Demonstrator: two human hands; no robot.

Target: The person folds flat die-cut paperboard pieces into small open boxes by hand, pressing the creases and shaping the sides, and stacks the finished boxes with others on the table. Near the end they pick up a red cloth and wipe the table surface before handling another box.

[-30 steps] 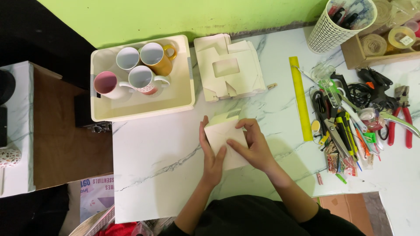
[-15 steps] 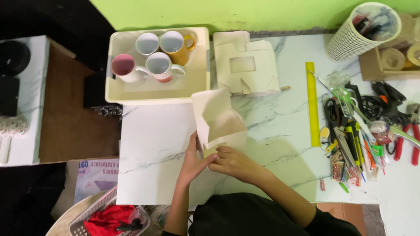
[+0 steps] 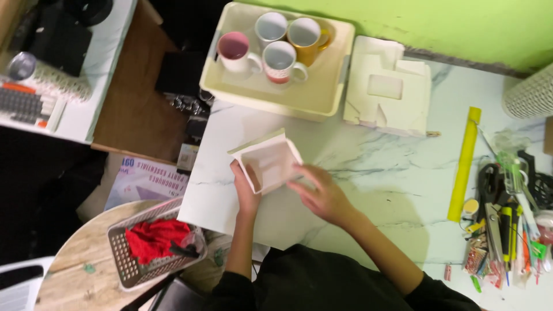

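- The person holds a small white cardboard box (image 3: 269, 162), opened out and tilted, just above the marble worktop (image 3: 380, 173) near its left edge.
- The left hand (image 3: 246, 193) grips the box's lower left side, fingers closed around the wall.
- The right hand (image 3: 322, 194) touches the box's right side, fingers curled against the wall and partly spread; it presses rather than grips fully.
- Both forearms come up from the near edge of the worktop, in dark sleeves.
- A cream tray (image 3: 322, 101) sits at the far left corner of the worktop, reaching past its far edge.
- Four mugs stand in the tray: a pink-lined mug (image 3: 235, 52), a white mug (image 3: 271, 26), a yellow mug (image 3: 306, 35) and a white mug with a red band (image 3: 281, 62).
- A stack of flat white box blanks (image 3: 389, 86) lies just right of the tray, near the far edge, against the green wall.
- A yellow ruler (image 3: 464, 162) lies lengthwise toward the right side of the worktop, well apart from the hands.
- A heap of tools and pens (image 3: 507, 219) fills the right edge; the single pieces are hard to tell apart.
- A white mesh holder (image 3: 530, 95) stands at the far right corner, cut off by the picture edge.
- Left of the worktop, lower down, a grey basket (image 3: 129, 262) with red cloth (image 3: 155, 241) rests on a round wooden table (image 3: 69, 270).
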